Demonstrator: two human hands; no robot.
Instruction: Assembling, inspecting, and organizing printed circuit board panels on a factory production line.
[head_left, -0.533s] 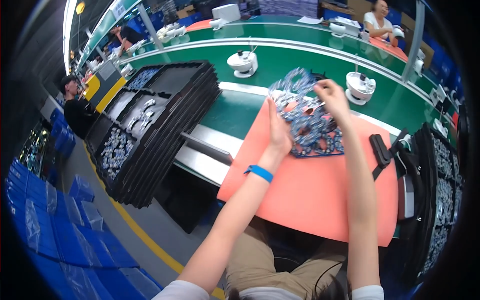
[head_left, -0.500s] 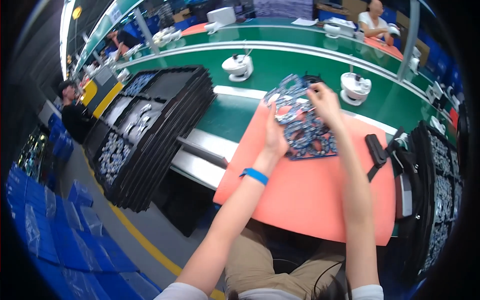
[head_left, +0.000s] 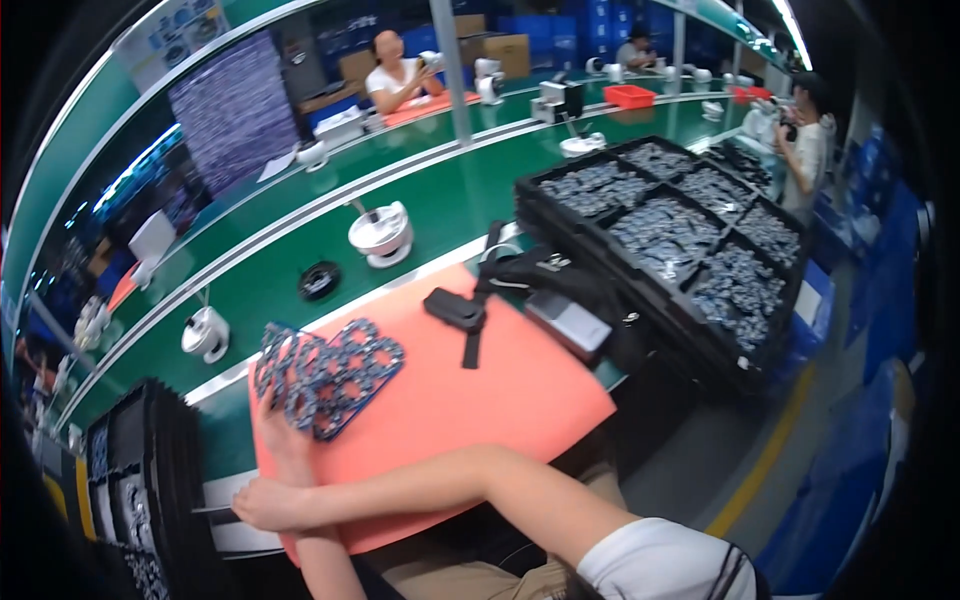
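Note:
Blue-and-silver circuit board panels, full of ring-shaped cutouts, rest at the left of a salmon-pink mat. My left hand is closed on the panels' left edge, its thumb showing; the other fingers are mostly hidden. Crossing over my left forearm, my right hand is curled closed beside the left wrist. Whatever its fingers hold, if anything, is hidden. A black strapped device lies on the mat's far part.
Black trays of small boards stand at right, and a tray stack at left. White round devices and a black ring sit on the green conveyor. A black bag lies beside the mat. Co-workers sit and stand beyond.
The view has swung right. My right hand has left the panels and come back across my left wrist. My left hand stays on the panels, which now sit lower on the mat.

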